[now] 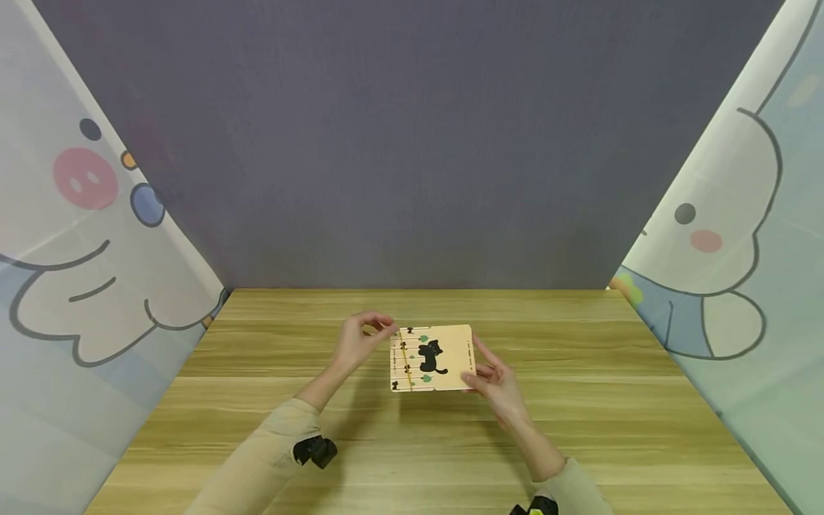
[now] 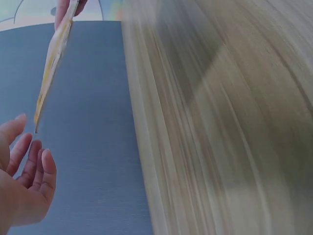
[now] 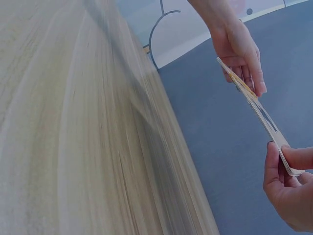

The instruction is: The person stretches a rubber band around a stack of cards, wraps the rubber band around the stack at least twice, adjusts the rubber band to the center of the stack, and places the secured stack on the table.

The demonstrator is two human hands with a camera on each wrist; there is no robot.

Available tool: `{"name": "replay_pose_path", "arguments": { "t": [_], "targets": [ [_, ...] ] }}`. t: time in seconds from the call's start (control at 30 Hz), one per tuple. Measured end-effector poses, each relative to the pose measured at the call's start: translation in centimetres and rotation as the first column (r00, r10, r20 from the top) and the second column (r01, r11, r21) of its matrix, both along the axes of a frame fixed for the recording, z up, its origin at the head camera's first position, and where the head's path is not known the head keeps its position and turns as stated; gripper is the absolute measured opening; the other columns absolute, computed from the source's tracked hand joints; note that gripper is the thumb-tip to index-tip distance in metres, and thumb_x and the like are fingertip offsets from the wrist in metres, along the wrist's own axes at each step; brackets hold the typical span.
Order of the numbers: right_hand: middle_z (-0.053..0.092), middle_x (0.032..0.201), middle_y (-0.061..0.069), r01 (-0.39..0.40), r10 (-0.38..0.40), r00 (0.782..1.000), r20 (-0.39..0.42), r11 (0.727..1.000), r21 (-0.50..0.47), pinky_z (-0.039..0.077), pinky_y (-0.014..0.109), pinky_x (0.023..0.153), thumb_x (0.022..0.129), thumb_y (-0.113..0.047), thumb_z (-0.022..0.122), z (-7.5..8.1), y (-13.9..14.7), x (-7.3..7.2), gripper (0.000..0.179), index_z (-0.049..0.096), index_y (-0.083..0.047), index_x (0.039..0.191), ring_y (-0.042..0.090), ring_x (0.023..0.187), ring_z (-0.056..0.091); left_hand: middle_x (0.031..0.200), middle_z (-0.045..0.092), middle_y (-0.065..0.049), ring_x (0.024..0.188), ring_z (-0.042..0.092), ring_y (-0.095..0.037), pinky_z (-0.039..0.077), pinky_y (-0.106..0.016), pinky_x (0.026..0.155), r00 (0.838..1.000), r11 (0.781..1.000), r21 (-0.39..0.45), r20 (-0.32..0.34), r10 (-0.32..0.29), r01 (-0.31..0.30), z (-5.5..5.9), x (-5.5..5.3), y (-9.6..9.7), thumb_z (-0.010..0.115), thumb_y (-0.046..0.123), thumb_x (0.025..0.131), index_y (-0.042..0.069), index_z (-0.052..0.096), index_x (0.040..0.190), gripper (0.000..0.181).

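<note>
A thin cream notebook (image 1: pixel 450 357) with a black cat on its cover is held up over the table. A narrow yellow elastic band (image 1: pixel 405 361) runs across the cover near its left edge. My right hand (image 1: pixel 498 390) grips the notebook's right edge, thumb on the cover and fingers behind. At the upper left corner, my left hand (image 1: pixel 363 340) has its fingertips right by the band's end. In the left wrist view the thumb and fingers of this left hand (image 2: pixel 32 181) are parted near the notebook's edge (image 2: pixel 49 73). The right wrist view shows the notebook (image 3: pixel 264 117) edge-on and tilted.
Below the hands lies a wood-grain table (image 1: pixel 290 315). A dark grey panel (image 1: pixel 418 143) rises behind it. Pale cartoon-printed curtains (image 1: pixel 708 179) hang at both sides. Black straps (image 1: pixel 315 450) with small devices sit on the wrists.
</note>
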State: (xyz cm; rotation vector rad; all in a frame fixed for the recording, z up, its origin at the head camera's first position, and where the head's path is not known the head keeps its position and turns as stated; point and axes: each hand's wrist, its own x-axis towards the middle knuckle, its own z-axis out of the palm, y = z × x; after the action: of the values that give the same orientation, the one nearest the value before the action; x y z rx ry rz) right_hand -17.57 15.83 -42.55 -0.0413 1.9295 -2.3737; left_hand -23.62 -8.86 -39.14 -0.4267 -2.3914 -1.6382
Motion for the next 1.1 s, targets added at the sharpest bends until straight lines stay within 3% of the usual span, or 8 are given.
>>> {"name": "replay_pose_path", "arguments": {
  "t": [0.13,0.37,0.47,1.1],
  "targets": [
    [0.055,0.109,0.029,0.0,0.0,1.0,-0.002,1.0,-0.008,0.051,0.039,0.068,0.077,0.016,0.055,0.0,0.0,0.0,0.071,0.034,-0.015,0.137,0.019,0.076,0.061,0.084,0.064,-0.009,0.075,0.057,-0.022,0.047,-0.023,0.056,0.999,0.999,0.015,0.034,-0.039,0.039,-0.1,0.0,0.2,0.07,0.012,0.077,0.002,0.067,0.087,0.015],
    [0.054,0.109,0.029,-0.003,0.003,1.0,0.0,1.0,-0.018,0.052,0.036,0.067,0.076,0.017,0.055,0.0,0.0,-0.1,0.071,0.034,-0.014,0.137,0.02,0.077,0.061,0.084,0.062,-0.019,0.077,0.056,-0.031,0.048,-0.024,0.06,0.995,0.996,0.028,0.046,-0.087,0.086,1.7,1.5,0.8,0.066,0.003,0.078,-0.009,0.063,0.09,0.016],
    [0.054,0.109,0.029,-0.001,0.001,1.0,0.006,1.0,-0.022,0.052,0.034,0.067,0.076,0.017,0.055,0.0,0.0,0.0,0.072,0.034,-0.014,0.137,0.02,0.076,0.061,0.085,0.062,-0.02,0.076,0.057,-0.031,0.049,-0.024,0.062,0.994,0.995,0.035,0.056,-0.093,0.092,1.9,1.8,1.0,0.065,0.002,0.079,-0.009,0.063,0.09,0.016],
    [0.05,0.112,0.032,-0.037,0.037,0.999,-0.011,0.999,-0.003,0.052,0.037,0.068,0.077,0.016,0.055,0.2,0.2,0.4,0.071,0.029,-0.01,0.138,0.021,0.08,0.062,0.085,0.063,-0.021,0.072,0.061,-0.03,0.05,-0.024,0.063,0.991,0.987,0.101,0.03,-0.132,0.128,1.3,1.7,1.6,0.065,0.0,0.078,-0.01,0.064,0.091,0.017]
  ]
}}
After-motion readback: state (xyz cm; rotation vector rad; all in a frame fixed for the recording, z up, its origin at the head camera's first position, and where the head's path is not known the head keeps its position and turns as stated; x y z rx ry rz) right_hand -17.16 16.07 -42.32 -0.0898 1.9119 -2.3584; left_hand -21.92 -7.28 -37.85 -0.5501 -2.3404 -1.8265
